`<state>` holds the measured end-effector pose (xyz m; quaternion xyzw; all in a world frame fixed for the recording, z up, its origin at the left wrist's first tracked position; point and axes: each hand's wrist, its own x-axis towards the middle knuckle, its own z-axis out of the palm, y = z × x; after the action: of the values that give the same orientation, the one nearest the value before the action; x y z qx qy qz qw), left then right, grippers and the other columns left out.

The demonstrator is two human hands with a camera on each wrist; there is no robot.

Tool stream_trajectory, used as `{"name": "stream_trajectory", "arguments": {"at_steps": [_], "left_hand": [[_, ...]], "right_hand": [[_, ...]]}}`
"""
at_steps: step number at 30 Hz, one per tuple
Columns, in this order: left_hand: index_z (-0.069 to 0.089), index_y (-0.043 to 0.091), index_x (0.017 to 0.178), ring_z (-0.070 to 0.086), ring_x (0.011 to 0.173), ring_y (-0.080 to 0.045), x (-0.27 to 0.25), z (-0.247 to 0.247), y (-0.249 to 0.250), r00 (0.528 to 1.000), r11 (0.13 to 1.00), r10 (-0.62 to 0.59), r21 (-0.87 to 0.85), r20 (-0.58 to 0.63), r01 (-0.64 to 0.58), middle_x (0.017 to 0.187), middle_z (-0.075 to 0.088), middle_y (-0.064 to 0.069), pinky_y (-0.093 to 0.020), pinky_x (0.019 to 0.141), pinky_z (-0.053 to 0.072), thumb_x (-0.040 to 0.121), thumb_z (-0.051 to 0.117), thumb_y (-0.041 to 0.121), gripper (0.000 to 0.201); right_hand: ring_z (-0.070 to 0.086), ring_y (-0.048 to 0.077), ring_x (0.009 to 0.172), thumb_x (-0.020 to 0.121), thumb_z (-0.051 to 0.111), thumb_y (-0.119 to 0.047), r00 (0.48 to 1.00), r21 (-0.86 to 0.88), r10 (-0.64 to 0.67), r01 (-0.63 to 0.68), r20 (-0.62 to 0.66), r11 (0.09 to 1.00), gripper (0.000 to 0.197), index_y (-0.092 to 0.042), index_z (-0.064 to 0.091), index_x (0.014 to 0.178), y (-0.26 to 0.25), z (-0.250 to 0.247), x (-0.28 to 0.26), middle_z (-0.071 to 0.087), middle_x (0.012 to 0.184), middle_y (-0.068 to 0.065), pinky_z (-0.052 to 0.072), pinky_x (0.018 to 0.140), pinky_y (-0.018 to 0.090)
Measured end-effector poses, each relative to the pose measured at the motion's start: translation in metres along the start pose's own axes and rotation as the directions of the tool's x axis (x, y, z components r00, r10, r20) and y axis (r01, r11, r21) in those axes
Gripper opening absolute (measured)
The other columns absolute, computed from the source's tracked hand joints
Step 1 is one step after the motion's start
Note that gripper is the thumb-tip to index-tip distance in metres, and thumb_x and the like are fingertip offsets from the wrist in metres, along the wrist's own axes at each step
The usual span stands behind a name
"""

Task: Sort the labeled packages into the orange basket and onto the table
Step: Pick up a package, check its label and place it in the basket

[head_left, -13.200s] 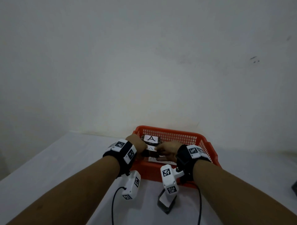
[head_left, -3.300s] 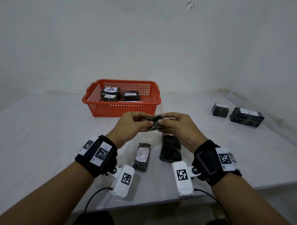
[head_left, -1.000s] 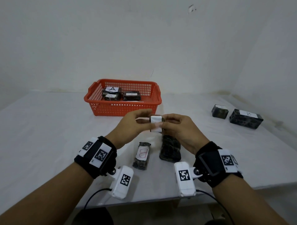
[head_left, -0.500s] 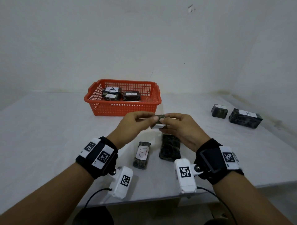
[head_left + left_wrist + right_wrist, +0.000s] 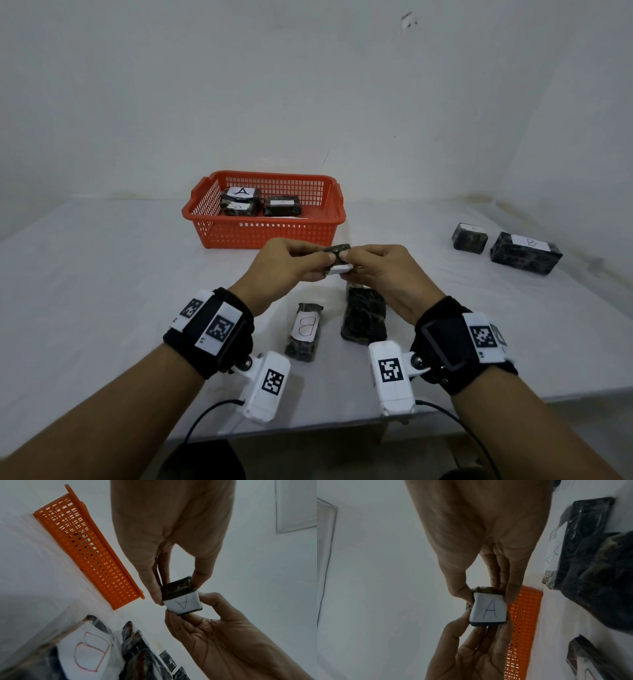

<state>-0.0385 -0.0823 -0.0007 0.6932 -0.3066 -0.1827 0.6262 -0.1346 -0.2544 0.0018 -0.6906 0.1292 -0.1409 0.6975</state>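
Observation:
Both hands hold one small dark package (image 5: 337,257) above the table, in front of the orange basket (image 5: 263,233). My left hand (image 5: 291,265) pinches its left end and my right hand (image 5: 380,270) pinches its right end. Its white label reads A (image 5: 489,610), facing down toward the wrist cameras (image 5: 182,603). The basket holds dark packages labelled A (image 5: 239,200). On the table below my hands lie a package labelled B (image 5: 305,330) and a dark package (image 5: 364,317) with no label showing.
Two more dark packages stand at the far right of the white table (image 5: 85,291): a small one (image 5: 470,238) and a bigger one marked B (image 5: 525,252). The table's front edge runs just under my wrists. White walls close the back and right.
The small package was turned label-up a second ago; now its label faces downward. Both hands still hold it at the same spot above the table.

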Motion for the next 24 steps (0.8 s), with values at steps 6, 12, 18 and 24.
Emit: {"name": "stream_trajectory", "arguments": {"at_steps": [6, 12, 18, 24], "left_hand": [[0.079, 0.004, 0.111, 0.074, 0.104, -0.034, 0.002, -0.001, 0.002, 1.0, 1.0, -0.009, -0.024, -0.006, 0.009, 0.109, 0.076, -0.023, -0.038, 0.093, 0.062, 0.097, 0.071, 0.018, 0.022], [0.075, -0.001, 0.115, 0.076, 0.103, -0.034, 0.005, -0.008, 0.006, 0.998, 0.988, -0.054, -0.144, -0.037, 0.049, 0.106, 0.078, -0.02, -0.036, 0.091, 0.063, 0.101, 0.064, 0.016, 0.025], [0.07, 0.003, 0.122, 0.076, 0.103, -0.03, 0.022, -0.025, 0.022, 0.989, 0.909, -0.148, -0.392, 0.016, 0.142, 0.113, 0.077, -0.02, -0.034, 0.09, 0.063, 0.106, 0.052, 0.022, 0.031], [0.071, 0.007, 0.123, 0.074, 0.11, -0.034, 0.061, -0.049, 0.033, 0.988, 0.956, -0.153, -0.256, -0.028, 0.141, 0.115, 0.077, -0.016, -0.04, 0.094, 0.062, 0.107, 0.046, 0.017, 0.031]], "right_hand": [[0.073, 0.027, 0.097, 0.091, 0.074, -0.009, 1.0, 0.036, 0.005, -0.005, -0.002, 0.999, 0.017, 0.004, 0.077, 0.102, 0.001, 0.001, 0.003, 0.075, 0.111, 0.025, 0.06, 0.09, 0.032], [0.073, 0.027, 0.099, 0.085, 0.081, -0.014, 0.995, 0.095, 0.02, -0.029, 0.094, 0.995, 0.037, -0.001, 0.071, 0.118, -0.007, 0.004, 0.009, 0.076, 0.113, 0.019, 0.06, 0.095, 0.037], [0.075, 0.029, 0.101, 0.092, 0.072, -0.002, 0.996, 0.019, -0.041, 0.04, 0.077, 0.999, 0.03, -0.004, 0.064, 0.121, -0.024, 0.021, 0.035, 0.075, 0.115, 0.019, 0.061, 0.092, 0.041], [0.074, 0.033, 0.099, 0.094, 0.072, -0.005, 0.997, 0.085, -0.066, 0.069, -0.038, 0.994, 0.013, -0.003, 0.067, 0.107, -0.046, 0.04, 0.085, 0.073, 0.115, 0.023, 0.065, 0.08, 0.039]]}}
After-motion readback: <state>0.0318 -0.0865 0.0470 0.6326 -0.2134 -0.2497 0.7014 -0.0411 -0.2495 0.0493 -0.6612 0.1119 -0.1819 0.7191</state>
